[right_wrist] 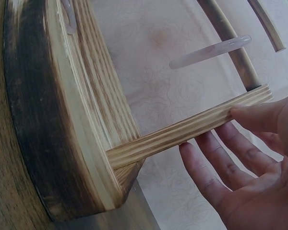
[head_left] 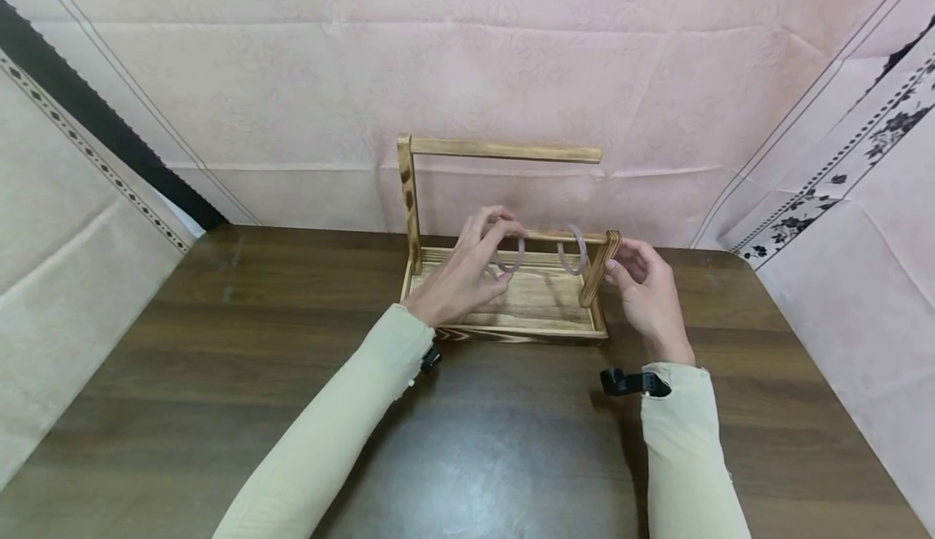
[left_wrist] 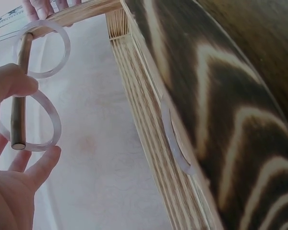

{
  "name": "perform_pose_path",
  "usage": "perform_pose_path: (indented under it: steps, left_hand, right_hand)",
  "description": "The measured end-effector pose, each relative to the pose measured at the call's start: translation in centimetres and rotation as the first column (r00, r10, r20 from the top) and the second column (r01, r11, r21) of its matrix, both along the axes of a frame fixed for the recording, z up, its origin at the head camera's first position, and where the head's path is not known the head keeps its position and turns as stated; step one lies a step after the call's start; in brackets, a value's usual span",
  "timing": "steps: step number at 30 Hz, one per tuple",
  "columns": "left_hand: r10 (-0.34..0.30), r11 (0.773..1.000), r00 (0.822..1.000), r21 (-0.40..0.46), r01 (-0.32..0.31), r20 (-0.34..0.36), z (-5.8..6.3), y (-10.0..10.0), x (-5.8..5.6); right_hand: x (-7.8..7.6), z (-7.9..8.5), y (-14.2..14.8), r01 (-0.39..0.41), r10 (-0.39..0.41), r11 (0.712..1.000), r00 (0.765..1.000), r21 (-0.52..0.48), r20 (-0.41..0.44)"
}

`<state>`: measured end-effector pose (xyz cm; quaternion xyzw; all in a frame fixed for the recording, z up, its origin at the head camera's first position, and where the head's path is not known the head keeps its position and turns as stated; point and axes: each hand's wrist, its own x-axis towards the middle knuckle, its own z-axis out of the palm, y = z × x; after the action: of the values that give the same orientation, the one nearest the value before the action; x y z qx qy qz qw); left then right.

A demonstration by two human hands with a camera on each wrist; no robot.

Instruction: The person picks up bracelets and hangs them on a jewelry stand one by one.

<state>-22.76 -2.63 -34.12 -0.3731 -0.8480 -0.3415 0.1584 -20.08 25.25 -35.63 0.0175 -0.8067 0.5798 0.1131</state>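
A wooden bangle stand (head_left: 411,198) has an upper bar (head_left: 504,150), a lower bar (left_wrist: 18,120) and a tray base (head_left: 536,295). My left hand (head_left: 463,275) holds a pale translucent bangle (left_wrist: 56,120) between thumb and fingers, and the free end of the lower bar passes through this ring. Farther along the same bar hangs a second pale bangle (head_left: 582,251). My right hand (head_left: 652,299) grips the short right post (right_wrist: 177,129), thumb on one side and fingers on the other. Down in the tray, a third bangle (left_wrist: 173,141) is partly hidden by the front rim.
The stand sits near the back edge of a dark brown wooden table (head_left: 467,441). Behind it hangs a pinkish cloth (head_left: 438,76), with patterned cloth (head_left: 833,190) at the sides. A black strap (head_left: 634,383) circles the right wrist.
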Motion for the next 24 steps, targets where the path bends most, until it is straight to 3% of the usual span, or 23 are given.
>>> perform_pose_path:
  steps: [24]
  left_hand:
    - [-0.020,1.000,1.000,-0.002,0.020,-0.015,-0.1,1.2,-0.2]
  right_hand:
    - [0.0,0.0,0.0,-0.011,0.011,1.000,1.000,-0.006,-0.015]
